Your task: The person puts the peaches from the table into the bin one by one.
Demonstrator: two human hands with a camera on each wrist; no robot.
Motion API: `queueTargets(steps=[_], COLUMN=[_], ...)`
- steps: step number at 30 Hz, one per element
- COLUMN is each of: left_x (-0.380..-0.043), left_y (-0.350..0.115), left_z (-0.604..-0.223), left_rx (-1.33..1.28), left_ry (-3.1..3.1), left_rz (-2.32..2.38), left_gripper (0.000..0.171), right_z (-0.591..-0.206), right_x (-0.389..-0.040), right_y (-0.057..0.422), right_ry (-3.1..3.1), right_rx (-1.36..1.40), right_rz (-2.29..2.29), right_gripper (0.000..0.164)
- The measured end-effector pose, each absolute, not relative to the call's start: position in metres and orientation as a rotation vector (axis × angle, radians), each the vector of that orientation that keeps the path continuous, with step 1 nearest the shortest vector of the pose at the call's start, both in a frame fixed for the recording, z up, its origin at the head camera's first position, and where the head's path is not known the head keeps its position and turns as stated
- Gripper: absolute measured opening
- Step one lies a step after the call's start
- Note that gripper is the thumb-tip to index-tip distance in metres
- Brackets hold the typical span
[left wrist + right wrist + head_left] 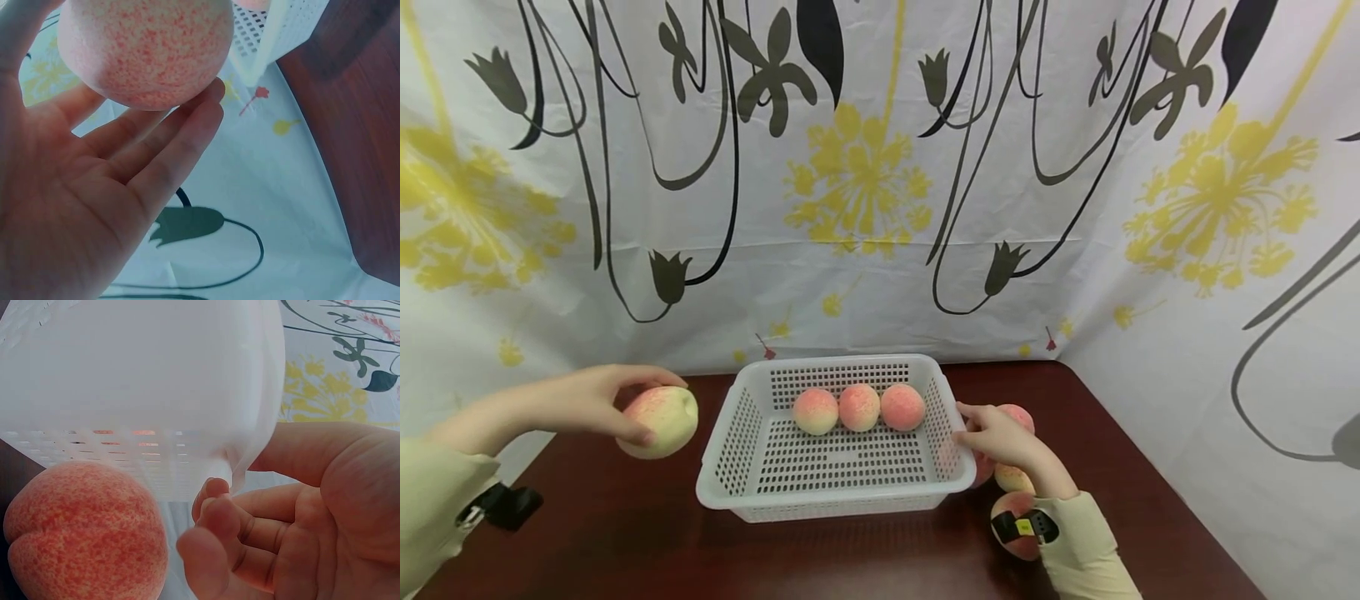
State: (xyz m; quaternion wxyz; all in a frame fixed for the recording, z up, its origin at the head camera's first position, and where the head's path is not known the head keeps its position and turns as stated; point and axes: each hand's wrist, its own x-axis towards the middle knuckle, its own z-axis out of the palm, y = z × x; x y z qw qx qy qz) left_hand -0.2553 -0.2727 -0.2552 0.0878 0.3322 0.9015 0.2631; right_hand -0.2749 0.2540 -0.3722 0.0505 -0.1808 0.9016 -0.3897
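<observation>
My left hand (pixel 591 404) holds a yellow and pink peach (pixel 664 421) in the air, left of a white plastic basket (pixel 722 500). The thumb and fingers curl round its sides, as the left wrist view shows around the speckled peach (pixel 147 50). Three peaches sit in a row in the basket's back half, among them a middle peach (pixel 859 407). With thumb and fingers, my right hand (pixel 1000 437) pinches the basket's right rim. Below that rim in the right wrist view is a red peach (pixel 87 531), close to the basket's perforated wall (pixel 119 375).
Several peaches lie on the dark wooden table (pixel 805 558) right of the basket, partly hidden by the right hand and forearm; one peach (pixel 1019 546) is nearest the front. A white flowered cloth (pixel 865 300) hangs behind the table and along both sides.
</observation>
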Motion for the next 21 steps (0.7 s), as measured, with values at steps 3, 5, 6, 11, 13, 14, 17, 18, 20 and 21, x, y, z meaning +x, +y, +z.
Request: queueTargets(steps=[3,5,6,11,13,14,17,18,20,21], left_x=[-0.264,-0.269,-0.271,-0.283,-0.288,-0.29,-0.298,-0.301,-0.305,-0.307], left_y=[-0.262,-0.254,-0.25,-0.231,-0.225,-0.222,-0.212,-0.208,-0.199,-0.194], left_z=[-0.253,-0.251,-0.25,-0.252,-0.255,-0.257,-0.262,-0.264,-0.265,-0.266], left_rx=[0.989,0.978,0.965,0.947,0.951,0.948,0.941,0.94,0.937,0.934], left_ry=[2.628,2.606,2.601,2.617,2.636,2.649,2.686,2.698,2.711,2.713], left_rz=[0.814,0.819,0.817,0.779,0.751,0.731,0.661,0.633,0.581,0.557], left_gripper=[0.058,0.059,0.059,0.059,0.059,0.06,0.062,0.063,0.065,0.067], right_z=[-0.372,-0.372,-0.372,-0.373,-0.372,-0.372,-0.372,-0.372,-0.372,-0.372], right_x=[-0.275,-0.274,-0.274,-0.274,-0.274,-0.274,-0.274,-0.274,-0.274,-0.274], right_y=[0.254,0.254,0.254,0.255,0.254,0.254,0.253,0.253,0.253,0.254], right_ry=[2.751,2.751,2.752,2.752,2.753,2.754,2.763,2.762,2.766,2.767], right_rx=[-0.57,-0.587,-0.593,-0.574,-0.564,-0.558,-0.554,-0.555,-0.566,-0.573], right_rz=[-1.177,-1.177,-1.178,-1.184,-1.181,-1.18,-1.173,-1.172,-1.17,-1.17], right_gripper=[0.063,0.062,0.062,0.063,0.063,0.064,0.063,0.063,0.063,0.062])
